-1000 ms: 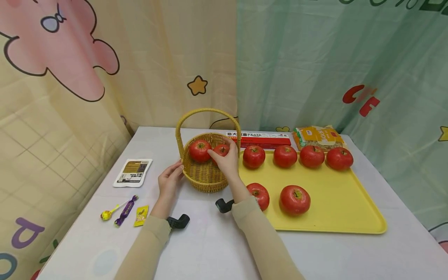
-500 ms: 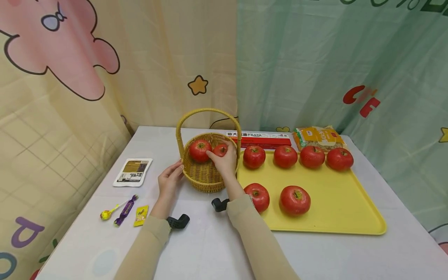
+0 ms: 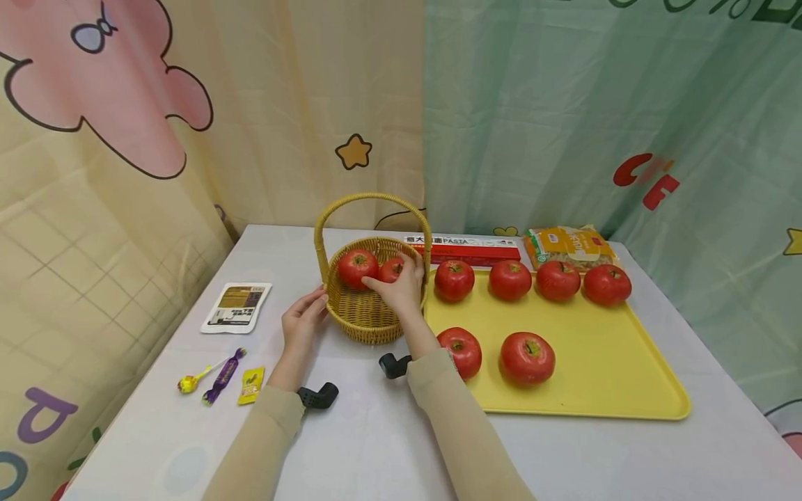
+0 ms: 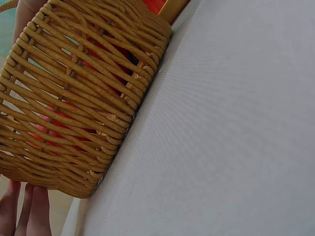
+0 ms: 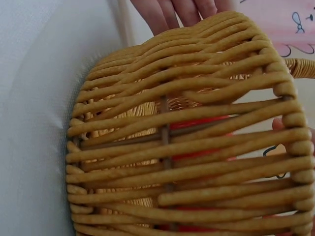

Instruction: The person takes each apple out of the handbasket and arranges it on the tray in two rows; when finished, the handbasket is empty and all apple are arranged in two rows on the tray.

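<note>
Right fingers: curled over a small apple (image 3: 392, 268), gripping it inside the basket (image 3: 366, 316).
Left fingers: straight, resting against the basket's outer wall.
Basket: on the table, left of the yellow tray (image 3: 595, 362).
Writing: "PASTA" on the red box (image 3: 466, 248).

A: Head view is bright and even, soft light from above I'd say. Shadows under the apples on the yellow tray (image 3: 601, 376) are faint. No real glare on the white table (image 3: 376, 445).

B: Yeah, sharp in the middle, curtains bend a bit toward the edges. Wrist views are so close that the basket (image 5: 187, 147) weave goes soft near the frame.
</note>
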Demonstrator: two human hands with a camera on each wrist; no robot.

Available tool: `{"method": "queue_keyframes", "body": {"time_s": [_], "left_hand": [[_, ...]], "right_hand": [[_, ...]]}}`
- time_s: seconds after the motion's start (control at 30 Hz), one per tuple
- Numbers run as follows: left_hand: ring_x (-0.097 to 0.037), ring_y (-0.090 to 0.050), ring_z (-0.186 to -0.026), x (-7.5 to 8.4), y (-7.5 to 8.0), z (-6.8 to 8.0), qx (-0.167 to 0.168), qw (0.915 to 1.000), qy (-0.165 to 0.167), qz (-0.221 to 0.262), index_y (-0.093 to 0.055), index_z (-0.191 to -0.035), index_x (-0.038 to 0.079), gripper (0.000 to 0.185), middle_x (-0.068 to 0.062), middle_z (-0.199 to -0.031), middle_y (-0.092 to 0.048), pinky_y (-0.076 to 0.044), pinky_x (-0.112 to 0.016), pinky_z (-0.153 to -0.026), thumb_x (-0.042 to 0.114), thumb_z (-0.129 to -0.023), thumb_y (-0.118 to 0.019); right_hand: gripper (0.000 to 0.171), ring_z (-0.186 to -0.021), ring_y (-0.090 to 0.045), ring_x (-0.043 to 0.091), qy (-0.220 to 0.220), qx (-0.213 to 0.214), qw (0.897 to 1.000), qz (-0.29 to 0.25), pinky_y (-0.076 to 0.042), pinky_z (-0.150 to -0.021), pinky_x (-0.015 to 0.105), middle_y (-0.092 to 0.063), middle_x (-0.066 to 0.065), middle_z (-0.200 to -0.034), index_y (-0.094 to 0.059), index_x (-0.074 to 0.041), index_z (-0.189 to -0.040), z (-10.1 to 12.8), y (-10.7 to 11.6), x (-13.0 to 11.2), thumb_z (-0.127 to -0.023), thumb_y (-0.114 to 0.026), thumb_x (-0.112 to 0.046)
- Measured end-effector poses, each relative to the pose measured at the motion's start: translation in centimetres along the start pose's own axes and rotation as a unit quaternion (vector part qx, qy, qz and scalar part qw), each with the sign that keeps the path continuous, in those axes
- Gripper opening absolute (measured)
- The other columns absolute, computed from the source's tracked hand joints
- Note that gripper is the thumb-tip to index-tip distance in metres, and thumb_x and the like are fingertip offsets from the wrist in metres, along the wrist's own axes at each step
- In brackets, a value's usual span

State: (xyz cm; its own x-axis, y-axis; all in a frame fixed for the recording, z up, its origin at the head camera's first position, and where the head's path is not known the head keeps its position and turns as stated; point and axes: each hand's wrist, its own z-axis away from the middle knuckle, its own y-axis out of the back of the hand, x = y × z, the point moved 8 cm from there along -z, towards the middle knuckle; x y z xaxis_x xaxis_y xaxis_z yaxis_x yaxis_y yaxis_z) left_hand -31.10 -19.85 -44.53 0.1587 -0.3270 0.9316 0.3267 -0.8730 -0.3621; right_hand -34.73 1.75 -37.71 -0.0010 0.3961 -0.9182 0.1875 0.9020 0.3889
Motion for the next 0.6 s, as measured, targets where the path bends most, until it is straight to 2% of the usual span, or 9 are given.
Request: {"method": "queue_keyframes", "body": {"time_s": [0.2, 0.37, 0.47, 0.6], "left_hand": [[-0.010, -0.061, -0.102, -0.02, -0.08, -0.02, -0.002, 1.0000, 0.002, -0.001, -0.066, -0.105, -0.005, 0.022, -0.007, -0.121, -0.063, -0.053, -0.027, -0.086, 0.002, -0.085, -0.067], [-0.010, -0.061, -0.101, 0.02, -0.08, 0.02, 0.001, 1.0000, 0.001, 0.000, -0.066, -0.105, -0.005, 0.021, -0.006, -0.118, -0.064, -0.054, -0.027, -0.085, 0.001, -0.085, -0.067], [-0.010, -0.061, -0.101, 0.11, -0.09, 0.08, 0.001, 1.0000, -0.001, 0.004, -0.069, -0.099, 0.001, 0.015, -0.003, -0.115, -0.066, -0.054, -0.027, -0.084, 0.000, -0.084, -0.067], [-0.010, -0.062, -0.100, 0.26, -0.17, 0.20, 0.002, 0.9999, -0.005, 0.010, -0.071, -0.091, 0.009, 0.013, 0.003, -0.108, -0.068, -0.054, -0.027, -0.084, -0.001, -0.084, -0.066]], "right_hand": [[0.088, -0.138, -0.013, 0.038, -0.001, -0.031, 0.998, 0.050, -0.010, -0.112, 0.058, -0.010, 0.014, -0.155, -0.037, -0.011, -0.140, -0.04, -0.31, 0.22, -0.070, -0.080, -0.041], [0.086, -0.135, -0.016, 0.037, 0.008, -0.044, 0.995, 0.093, -0.017, -0.111, 0.054, -0.017, 0.018, -0.152, -0.037, -0.010, -0.140, 0.20, -0.23, -0.10, -0.071, -0.081, -0.035], [0.087, -0.133, -0.016, 0.036, 0.017, -0.051, 0.992, 0.117, -0.025, -0.109, 0.052, -0.021, 0.019, -0.150, -0.037, -0.009, -0.139, 0.41, -0.20, -0.28, -0.070, -0.082, -0.035], [0.088, -0.133, -0.014, 0.035, 0.027, -0.057, 0.990, 0.122, -0.029, -0.107, 0.051, -0.022, 0.019, -0.148, -0.036, -0.008, -0.140, 0.75, -0.06, -0.39, -0.070, -0.082, -0.033]]}}
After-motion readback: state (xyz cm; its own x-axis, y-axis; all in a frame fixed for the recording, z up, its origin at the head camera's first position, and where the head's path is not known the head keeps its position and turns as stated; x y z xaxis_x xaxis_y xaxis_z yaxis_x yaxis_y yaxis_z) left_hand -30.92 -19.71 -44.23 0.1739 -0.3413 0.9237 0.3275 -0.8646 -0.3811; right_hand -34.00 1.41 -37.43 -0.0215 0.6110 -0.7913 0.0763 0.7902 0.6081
